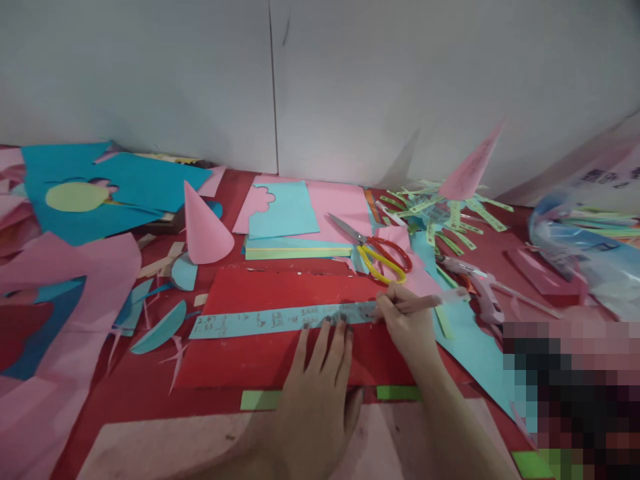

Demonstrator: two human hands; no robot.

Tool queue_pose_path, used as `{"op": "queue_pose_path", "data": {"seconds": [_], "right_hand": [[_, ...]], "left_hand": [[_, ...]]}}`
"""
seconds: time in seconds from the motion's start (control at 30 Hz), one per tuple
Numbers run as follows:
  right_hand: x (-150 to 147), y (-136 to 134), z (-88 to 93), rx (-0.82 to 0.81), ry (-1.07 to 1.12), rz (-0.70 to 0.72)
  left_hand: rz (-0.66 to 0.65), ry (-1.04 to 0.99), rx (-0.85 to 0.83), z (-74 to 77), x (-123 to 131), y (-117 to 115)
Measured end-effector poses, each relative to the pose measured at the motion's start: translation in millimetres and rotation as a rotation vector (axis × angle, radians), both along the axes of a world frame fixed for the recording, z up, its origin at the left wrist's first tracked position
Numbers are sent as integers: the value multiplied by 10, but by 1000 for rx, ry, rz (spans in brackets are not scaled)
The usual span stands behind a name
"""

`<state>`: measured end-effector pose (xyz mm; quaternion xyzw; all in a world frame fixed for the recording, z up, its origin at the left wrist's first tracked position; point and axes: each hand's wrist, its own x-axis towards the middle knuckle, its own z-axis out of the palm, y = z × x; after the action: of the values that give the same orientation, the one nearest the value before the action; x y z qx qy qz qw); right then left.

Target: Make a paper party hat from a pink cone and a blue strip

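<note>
A long light-blue paper strip [220,324], with handwritten figures along it, lies across a red board [240,363]. My left hand [320,387] rests flat with its fingers stretched, the tips pressing the strip's lower edge. In my right hand [403,320] a pen [420,304] is gripped near the strip's right end; its tip is hidden by my fingers. Scissors [370,245] with one red and one yellow handle lie open just beyond my right hand. Behind the board sits a stack of coloured paper [295,251].
A pink paper cone [205,230] stands left of the stack. At the back right, another pink cone [473,167] rises above green written strips [455,217]. A glue gun [483,287] and a plastic bag [585,247] lie right. Pink and blue paper scraps [110,267] cover the left.
</note>
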<state>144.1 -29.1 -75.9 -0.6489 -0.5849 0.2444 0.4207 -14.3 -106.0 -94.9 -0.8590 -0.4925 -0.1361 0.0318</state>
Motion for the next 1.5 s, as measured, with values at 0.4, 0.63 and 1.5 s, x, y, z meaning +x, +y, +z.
{"op": "queue_pose_path", "data": {"seconds": [0.4, 0.63, 1.5], "right_hand": [[-1, -1, -1, 11, -17, 46], [5, 1, -7, -8, -12, 13], [29, 15, -9, -37, 79, -59]], "left_hand": [[2, 1, -3, 5, 3, -3], [-2, -1, 3, 14, 6, 2], [-3, 2, -6, -3, 2, 6]]}}
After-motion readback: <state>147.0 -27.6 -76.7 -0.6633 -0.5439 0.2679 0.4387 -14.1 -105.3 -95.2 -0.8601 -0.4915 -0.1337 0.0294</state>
